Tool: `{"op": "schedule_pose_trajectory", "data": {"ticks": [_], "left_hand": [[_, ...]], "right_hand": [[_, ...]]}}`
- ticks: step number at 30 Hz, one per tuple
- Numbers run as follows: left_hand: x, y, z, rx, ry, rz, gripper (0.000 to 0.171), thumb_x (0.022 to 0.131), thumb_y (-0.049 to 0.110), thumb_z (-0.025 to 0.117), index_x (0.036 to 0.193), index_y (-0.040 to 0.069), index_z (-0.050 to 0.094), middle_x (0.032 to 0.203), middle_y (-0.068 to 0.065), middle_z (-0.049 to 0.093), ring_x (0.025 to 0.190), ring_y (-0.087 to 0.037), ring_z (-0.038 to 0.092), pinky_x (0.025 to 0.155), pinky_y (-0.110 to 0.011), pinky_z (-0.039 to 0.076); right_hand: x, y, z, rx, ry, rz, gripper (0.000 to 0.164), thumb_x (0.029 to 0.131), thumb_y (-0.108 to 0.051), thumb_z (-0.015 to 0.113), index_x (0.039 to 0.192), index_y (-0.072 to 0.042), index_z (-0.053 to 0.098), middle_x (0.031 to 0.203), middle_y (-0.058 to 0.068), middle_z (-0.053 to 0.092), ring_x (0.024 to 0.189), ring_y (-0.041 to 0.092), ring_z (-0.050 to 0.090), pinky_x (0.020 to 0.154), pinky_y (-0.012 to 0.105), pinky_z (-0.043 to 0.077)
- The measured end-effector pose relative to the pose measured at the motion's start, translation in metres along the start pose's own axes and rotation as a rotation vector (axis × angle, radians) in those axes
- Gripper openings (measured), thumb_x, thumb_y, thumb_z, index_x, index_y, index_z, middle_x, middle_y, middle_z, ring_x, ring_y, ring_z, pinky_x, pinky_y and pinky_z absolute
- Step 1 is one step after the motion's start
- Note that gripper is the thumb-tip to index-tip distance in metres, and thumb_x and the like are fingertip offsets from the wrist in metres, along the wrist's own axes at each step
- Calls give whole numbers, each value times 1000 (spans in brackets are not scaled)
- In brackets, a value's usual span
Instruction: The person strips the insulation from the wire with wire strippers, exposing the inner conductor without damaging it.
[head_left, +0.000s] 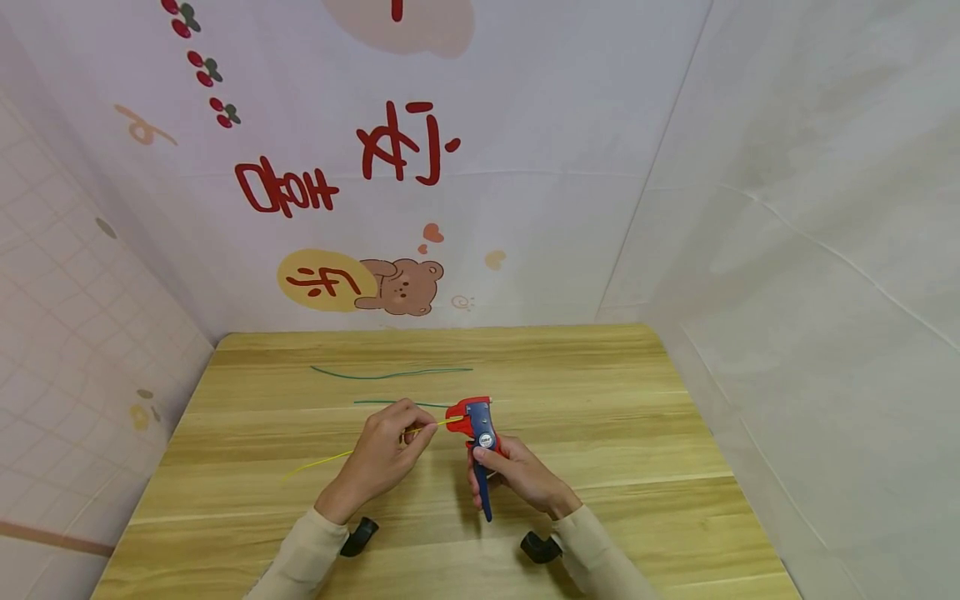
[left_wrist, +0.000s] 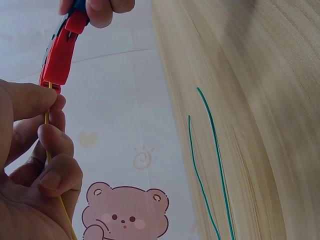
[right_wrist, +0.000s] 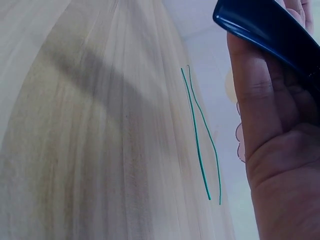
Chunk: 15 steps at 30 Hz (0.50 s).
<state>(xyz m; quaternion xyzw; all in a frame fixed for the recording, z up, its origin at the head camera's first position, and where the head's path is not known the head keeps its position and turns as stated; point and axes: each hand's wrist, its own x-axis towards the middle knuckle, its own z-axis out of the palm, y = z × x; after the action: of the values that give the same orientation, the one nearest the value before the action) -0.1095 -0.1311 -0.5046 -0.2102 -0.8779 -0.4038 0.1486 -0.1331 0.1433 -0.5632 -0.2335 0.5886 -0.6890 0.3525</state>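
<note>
My left hand [head_left: 384, 450] pinches a thin yellow wire [head_left: 322, 460] between thumb and fingers, close to one end. That end reaches the red jaws of a wire stripper [head_left: 482, 421], while the long tail trails off to the left. In the right hand [head_left: 525, 475] the stripper is gripped by its handles, its head up and turned toward the left hand. The left wrist view shows the yellow wire [left_wrist: 64, 212] running through the fingers up to the red stripper head [left_wrist: 60, 57]. A dark blue handle [right_wrist: 270, 35] lies across the right hand's fingers in the right wrist view.
Two green wires lie on the wooden table [head_left: 600, 392] beyond the hands: a far wire [head_left: 375, 377] and a nearer wire [head_left: 397, 403], partly behind the left hand and stripper. A printed fabric wall [head_left: 525, 250] stands at the table's back edge, with more walls at both sides.
</note>
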Motion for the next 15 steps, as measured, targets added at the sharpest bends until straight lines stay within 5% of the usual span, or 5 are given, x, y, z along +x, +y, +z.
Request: {"op": "schedule_pose_trajectory", "data": {"ticks": [7, 13, 15], "left_hand": [[0, 1, 0, 1, -8, -13, 8, 101, 8, 85, 99, 15, 82, 88, 8, 64, 74, -1, 50, 64, -20, 48], [1, 2, -1, -1, -13, -18, 9, 101, 7, 86, 98, 15, 83, 87, 8, 63, 74, -2, 50, 64, -20, 47], [1, 2, 0, -1, -9, -14, 10, 100, 6, 86, 98, 15, 83, 87, 8, 63, 74, -2, 50, 64, -20, 47]], "right_hand": [[0, 2, 0, -21, 11, -22, 44, 124, -33, 46, 120, 9, 57, 92, 1, 73, 78, 13, 77, 78, 33, 68], [0, 2, 0, -32, 20, -26, 35, 125, -31, 45, 117, -1, 61, 90, 0, 73, 76, 12, 76, 77, 32, 67], [0, 2, 1, -37, 24, -23, 41, 125, -32, 45, 117, 6, 58, 88, -1, 73, 75, 12, 75, 76, 32, 67]]}}
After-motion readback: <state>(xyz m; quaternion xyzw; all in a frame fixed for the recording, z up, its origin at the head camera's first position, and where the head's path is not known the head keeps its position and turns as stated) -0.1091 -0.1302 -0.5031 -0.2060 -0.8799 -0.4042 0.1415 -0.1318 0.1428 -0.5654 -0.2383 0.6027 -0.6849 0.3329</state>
